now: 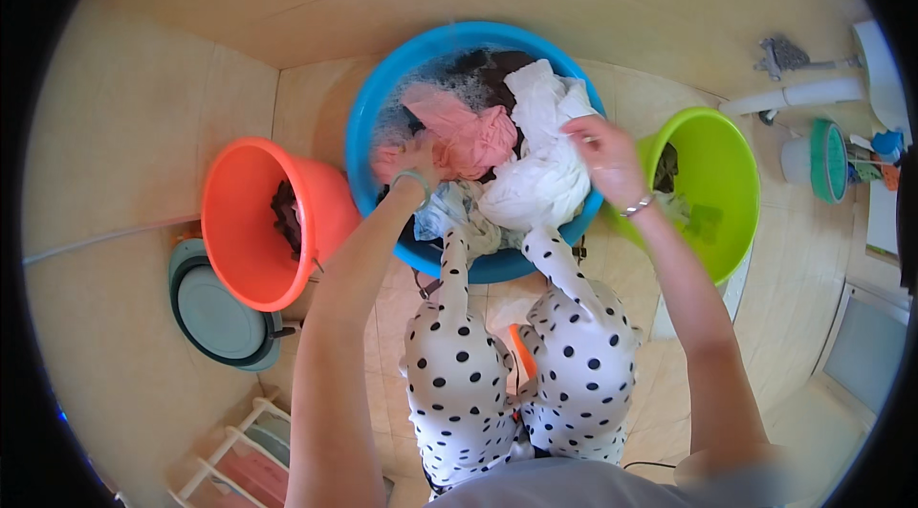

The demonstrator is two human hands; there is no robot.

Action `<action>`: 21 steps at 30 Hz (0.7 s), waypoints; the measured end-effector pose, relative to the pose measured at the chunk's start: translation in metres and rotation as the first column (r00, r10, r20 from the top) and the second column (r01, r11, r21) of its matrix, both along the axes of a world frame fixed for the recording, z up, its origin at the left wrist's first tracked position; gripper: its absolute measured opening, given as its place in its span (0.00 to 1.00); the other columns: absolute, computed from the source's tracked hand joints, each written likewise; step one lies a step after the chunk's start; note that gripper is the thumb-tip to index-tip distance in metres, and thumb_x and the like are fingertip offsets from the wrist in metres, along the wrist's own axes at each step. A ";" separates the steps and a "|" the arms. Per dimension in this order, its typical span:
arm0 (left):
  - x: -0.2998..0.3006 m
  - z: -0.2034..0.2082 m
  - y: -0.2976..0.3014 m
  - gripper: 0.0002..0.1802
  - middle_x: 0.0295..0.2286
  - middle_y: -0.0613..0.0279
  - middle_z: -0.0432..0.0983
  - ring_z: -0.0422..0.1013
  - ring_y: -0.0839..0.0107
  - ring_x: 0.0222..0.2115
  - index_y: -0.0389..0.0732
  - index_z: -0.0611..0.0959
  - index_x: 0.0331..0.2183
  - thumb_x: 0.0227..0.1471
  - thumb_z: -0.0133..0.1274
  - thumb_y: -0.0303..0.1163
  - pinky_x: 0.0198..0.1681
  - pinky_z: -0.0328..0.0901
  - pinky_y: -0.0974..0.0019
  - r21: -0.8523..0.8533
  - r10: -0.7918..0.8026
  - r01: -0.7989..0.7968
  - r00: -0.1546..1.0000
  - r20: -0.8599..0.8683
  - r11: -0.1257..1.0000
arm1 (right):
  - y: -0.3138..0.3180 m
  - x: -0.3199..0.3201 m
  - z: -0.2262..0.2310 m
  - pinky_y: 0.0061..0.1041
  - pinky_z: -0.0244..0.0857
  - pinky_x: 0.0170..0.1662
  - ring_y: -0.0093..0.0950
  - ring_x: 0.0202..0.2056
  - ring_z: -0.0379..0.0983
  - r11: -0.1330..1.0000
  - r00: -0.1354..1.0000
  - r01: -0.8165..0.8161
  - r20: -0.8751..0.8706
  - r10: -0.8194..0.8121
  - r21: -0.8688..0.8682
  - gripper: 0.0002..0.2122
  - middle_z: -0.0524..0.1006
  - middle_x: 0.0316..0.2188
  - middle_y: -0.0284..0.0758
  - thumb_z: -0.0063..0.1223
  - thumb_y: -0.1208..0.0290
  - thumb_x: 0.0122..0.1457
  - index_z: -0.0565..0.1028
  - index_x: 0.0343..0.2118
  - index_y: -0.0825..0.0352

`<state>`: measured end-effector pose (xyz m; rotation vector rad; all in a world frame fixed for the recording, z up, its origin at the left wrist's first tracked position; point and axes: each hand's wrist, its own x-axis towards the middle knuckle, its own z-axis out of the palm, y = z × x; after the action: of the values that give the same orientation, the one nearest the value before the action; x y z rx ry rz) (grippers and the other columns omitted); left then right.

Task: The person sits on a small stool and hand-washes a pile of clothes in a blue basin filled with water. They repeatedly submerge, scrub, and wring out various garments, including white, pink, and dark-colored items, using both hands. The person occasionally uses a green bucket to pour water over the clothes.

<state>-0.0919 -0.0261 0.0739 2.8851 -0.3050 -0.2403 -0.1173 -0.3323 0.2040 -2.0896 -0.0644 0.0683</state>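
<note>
A round blue basin [373, 77] with sudsy water holds a heap of wet laundry. At its left side my left hand [413, 162] is down in a pink cloth [469, 133]; its fingers blend into the fabric, so their grip is unclear. Over the right rim, my right hand [612, 162] has its fingers curled, with the tips closed on the edge of a white cloth [537, 185]. A light blue patterned cloth [442, 209] lies at the near side between my hands. Dark fabric [502, 77] shows under the suds at the back.
An orange-red bucket [330, 207] with dark fabric inside tilts left of the basin. On the right stands a lime green bucket [736, 183], also with cloth inside. My knees in dotted trousers [583, 345] press close to the basin. A grey folded tub [225, 315] leans at left.
</note>
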 end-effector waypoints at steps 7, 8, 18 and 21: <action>0.024 0.021 0.032 0.12 0.34 0.56 0.76 0.72 0.67 0.36 0.40 0.75 0.38 0.52 0.54 0.34 0.40 0.64 0.65 -0.347 0.179 -0.262 0.951 -0.253 0.900 | 0.104 0.053 -0.083 0.39 0.52 0.60 0.42 0.62 0.50 0.812 0.904 -0.398 -0.035 0.425 -0.427 0.38 0.55 0.62 0.40 0.64 0.58 0.44 0.59 0.59 0.55; 0.032 0.035 0.035 0.11 0.32 0.56 0.76 0.72 0.68 0.34 0.39 0.74 0.38 0.53 0.53 0.32 0.40 0.63 0.67 -0.553 0.177 -0.323 0.937 -0.302 0.768 | 0.108 0.057 -0.090 0.39 0.53 0.60 0.42 0.62 0.51 0.776 0.904 -0.396 -0.063 0.422 -0.490 0.38 0.57 0.61 0.40 0.64 0.58 0.43 0.60 0.59 0.55; 0.077 0.114 0.069 0.10 0.31 0.66 0.71 0.66 0.79 0.33 0.36 0.74 0.42 0.58 0.48 0.28 0.36 0.62 0.74 -0.950 0.327 -0.277 0.893 -0.311 -0.146 | 0.131 0.127 -0.070 0.19 0.64 0.39 0.19 0.34 0.67 0.841 0.998 0.002 -0.048 0.029 0.541 0.19 0.74 0.36 0.32 0.54 0.80 0.45 0.73 0.43 0.66; 0.067 0.075 0.076 0.08 0.33 0.65 0.71 0.67 0.76 0.34 0.37 0.74 0.40 0.58 0.49 0.27 0.39 0.63 0.74 -0.963 0.334 -0.264 0.904 -0.265 -0.051 | 0.129 0.138 -0.052 0.19 0.62 0.47 0.23 0.41 0.69 0.808 0.998 -0.066 0.024 0.065 0.585 0.23 0.73 0.38 0.32 0.50 0.85 0.42 0.72 0.47 0.66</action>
<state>-0.0245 0.0502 0.1489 1.3484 0.1788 0.1420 0.0202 -0.2032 0.1524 -1.4616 -0.1413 0.0762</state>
